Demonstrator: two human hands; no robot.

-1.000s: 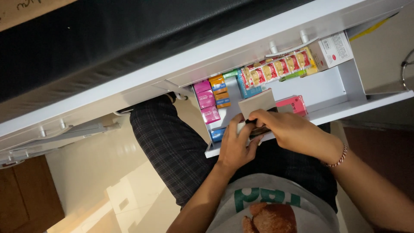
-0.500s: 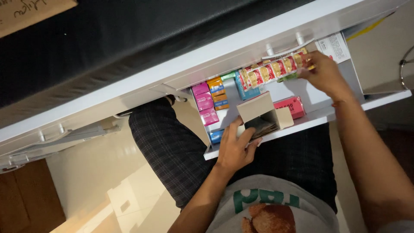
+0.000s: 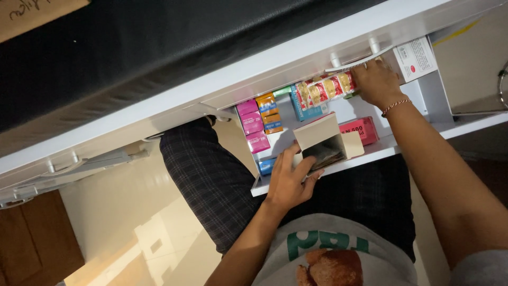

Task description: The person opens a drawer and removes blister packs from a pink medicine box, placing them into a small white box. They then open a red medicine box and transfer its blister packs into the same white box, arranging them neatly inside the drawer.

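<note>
Gripping an open beige carton [image 3: 323,143] at the drawer's [image 3: 418,140] front edge, the left hand [image 3: 290,182] is steadying it while the right hand [image 3: 377,82] is curling its fingers over a red-and-yellow strip of packets [image 3: 324,91] at the back. Judging by this, picking is underway, calling next for a clean lift. The white drawer is jutting from under a dark surface [image 3: 159,47], over pale floor [image 3: 121,222].

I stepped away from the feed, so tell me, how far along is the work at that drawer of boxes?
Done: the white drawer is pulled out and the small carton has its flap open. In hand: the left hand holds that carton while the right hand reaches the red-and-yellow packs at the back. Left: the carton is not yet closed.
</note>
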